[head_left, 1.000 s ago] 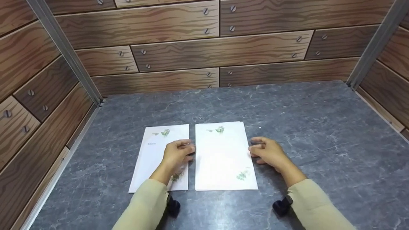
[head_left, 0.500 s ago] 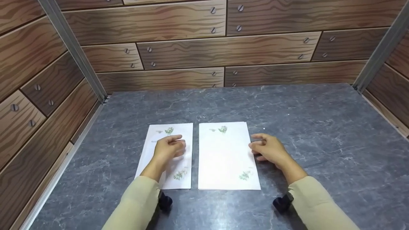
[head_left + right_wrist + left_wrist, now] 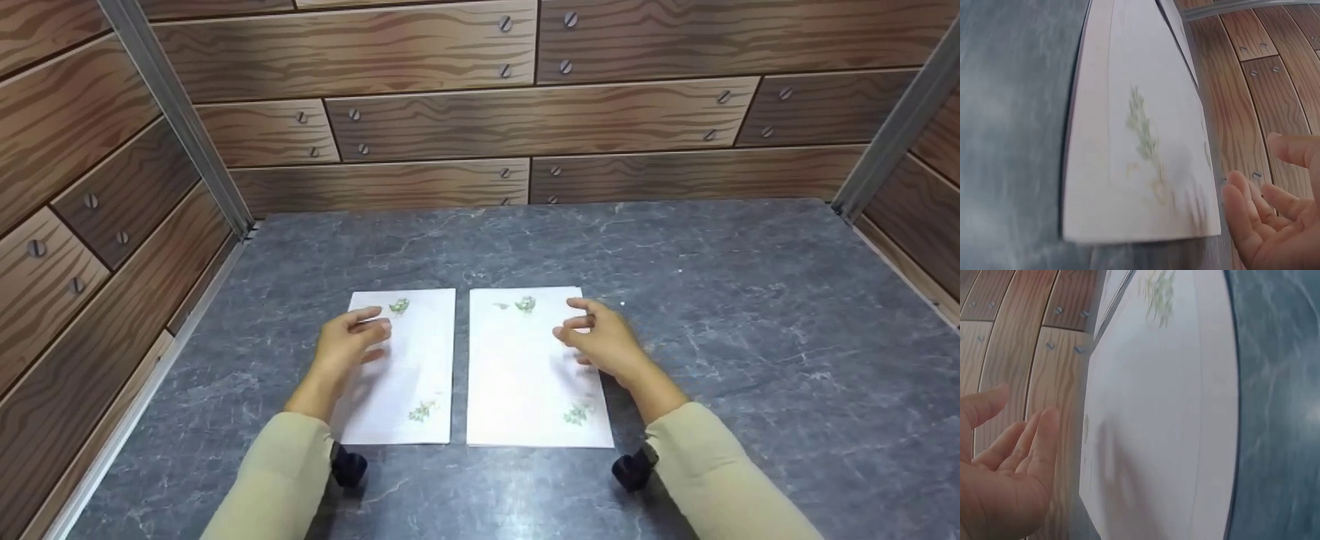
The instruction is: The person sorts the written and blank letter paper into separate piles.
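Note:
Two white sheets of paper with green plant prints lie side by side on the dark table, a narrow gap between them. My left hand (image 3: pixel 346 351) hovers over the left edge of the left paper (image 3: pixel 412 375), fingers loosely bent and holding nothing. In the left wrist view its shadow falls on that paper (image 3: pixel 1157 399). Over the right edge of the right paper (image 3: pixel 521 375) is my right hand (image 3: pixel 606 343), fingers also relaxed with nothing in them. The right wrist view shows that hand (image 3: pixel 1275 219) apart from the paper (image 3: pixel 1129 185). Whether each paper is a stack I cannot tell.
The dark marbled table (image 3: pixel 750 322) extends around both papers. Wood-patterned panels (image 3: pixel 450 120) rise at the back and both sides, with grey metal posts (image 3: pixel 180 112) at the corners. Tiny white specks lie on the table right of the papers.
My left hand has moved left, from the left paper's right edge across to its left edge. My right hand has shifted a little left, over the right paper. The view has shifted slightly.

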`<act>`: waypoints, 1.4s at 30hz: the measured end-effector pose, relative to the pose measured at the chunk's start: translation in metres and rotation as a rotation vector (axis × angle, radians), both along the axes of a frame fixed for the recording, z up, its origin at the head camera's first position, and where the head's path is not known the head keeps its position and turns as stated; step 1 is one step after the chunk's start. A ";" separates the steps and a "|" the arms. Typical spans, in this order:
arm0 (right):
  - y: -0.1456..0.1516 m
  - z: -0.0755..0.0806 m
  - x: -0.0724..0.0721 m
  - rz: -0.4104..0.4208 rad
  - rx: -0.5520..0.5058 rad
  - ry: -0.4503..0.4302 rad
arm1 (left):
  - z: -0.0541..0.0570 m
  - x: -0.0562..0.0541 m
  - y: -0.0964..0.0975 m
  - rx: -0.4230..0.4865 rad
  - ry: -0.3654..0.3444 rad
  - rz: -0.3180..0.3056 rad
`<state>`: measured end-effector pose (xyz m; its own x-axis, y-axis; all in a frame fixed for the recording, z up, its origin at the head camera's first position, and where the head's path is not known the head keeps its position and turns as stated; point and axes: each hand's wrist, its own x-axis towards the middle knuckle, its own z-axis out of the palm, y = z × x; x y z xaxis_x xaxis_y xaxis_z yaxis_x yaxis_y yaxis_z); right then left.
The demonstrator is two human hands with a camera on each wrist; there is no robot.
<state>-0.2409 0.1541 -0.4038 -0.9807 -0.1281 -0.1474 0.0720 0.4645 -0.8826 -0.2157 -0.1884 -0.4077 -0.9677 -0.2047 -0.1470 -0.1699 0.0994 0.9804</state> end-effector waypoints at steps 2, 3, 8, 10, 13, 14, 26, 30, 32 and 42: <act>-0.007 0.001 0.000 0.003 -0.005 0.006 | 0.001 0.001 -0.006 -0.006 -0.005 0.010; -0.010 0.001 0.000 0.008 -0.007 0.008 | 0.002 0.001 -0.010 -0.007 -0.009 0.011; -0.028 0.002 0.000 0.006 -0.012 0.014 | 0.003 0.005 -0.024 -0.023 -0.024 0.006; -0.035 0.002 0.001 0.001 -0.008 0.015 | 0.004 0.007 -0.029 -0.041 -0.028 0.001; -0.044 0.001 0.001 0.001 -0.008 0.005 | 0.003 0.009 -0.036 -0.079 -0.040 -0.003; -0.047 0.000 0.001 0.002 -0.009 0.003 | 0.003 0.010 -0.039 -0.094 -0.047 -0.001; -0.084 -0.004 0.006 0.025 -0.030 0.088 | -0.002 0.014 -0.062 -0.190 -0.132 -0.008; -0.096 -0.007 0.009 0.037 -0.037 0.099 | -0.004 0.014 -0.065 -0.191 -0.153 -0.025; -0.101 -0.008 0.010 0.052 -0.043 0.104 | -0.005 0.014 -0.066 -0.189 -0.158 -0.034; -0.121 -0.010 0.013 0.102 -0.041 0.106 | -0.004 0.017 -0.068 -0.164 -0.182 -0.093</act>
<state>-0.2277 0.0332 -0.4140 -0.9720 -0.2320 -0.0361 -0.0688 0.4284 -0.9010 -0.1991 -0.2563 -0.4120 -0.9442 -0.1517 -0.2922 -0.3244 0.2779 0.9042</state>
